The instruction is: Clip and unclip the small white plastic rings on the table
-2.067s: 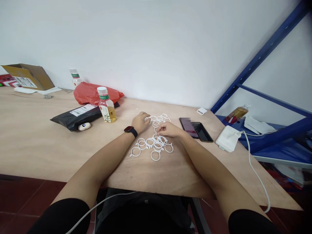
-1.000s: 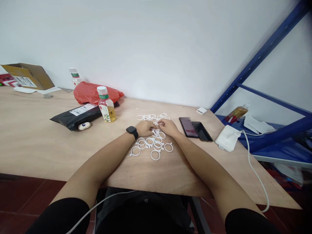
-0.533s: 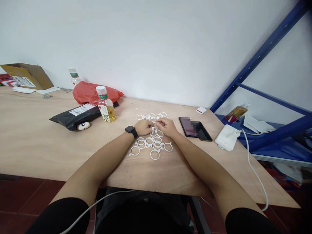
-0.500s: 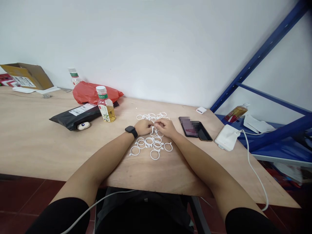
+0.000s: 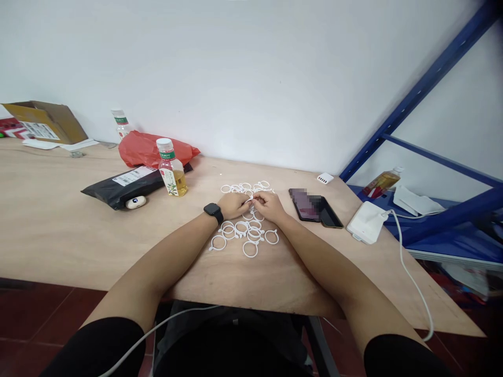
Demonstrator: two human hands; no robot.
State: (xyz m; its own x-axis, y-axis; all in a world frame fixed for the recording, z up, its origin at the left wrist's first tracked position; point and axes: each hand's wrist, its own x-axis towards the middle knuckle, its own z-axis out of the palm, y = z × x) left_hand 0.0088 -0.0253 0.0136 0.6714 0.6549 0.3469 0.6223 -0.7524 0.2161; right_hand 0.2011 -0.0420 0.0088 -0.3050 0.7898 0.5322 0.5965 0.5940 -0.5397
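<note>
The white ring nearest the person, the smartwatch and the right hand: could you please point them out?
White ring (image 5: pixel 250 256): head view, near edge of its band.
Smartwatch (image 5: pixel 212 209): head view, its dark screen.
Right hand (image 5: pixel 270 206): head view, back of the hand.

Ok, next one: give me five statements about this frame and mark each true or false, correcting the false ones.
1. The left hand and the right hand are close together among the white rings. True.
2. Both phones lie to the left of the left hand. False: the two phones lie to the right of the right hand.
3. A black watch is worn on the left wrist. True.
4. The bottle in front of the red bag stands upright. True.
5. The cardboard box is near the picture's right edge. False: the cardboard box is near the left edge.
</note>
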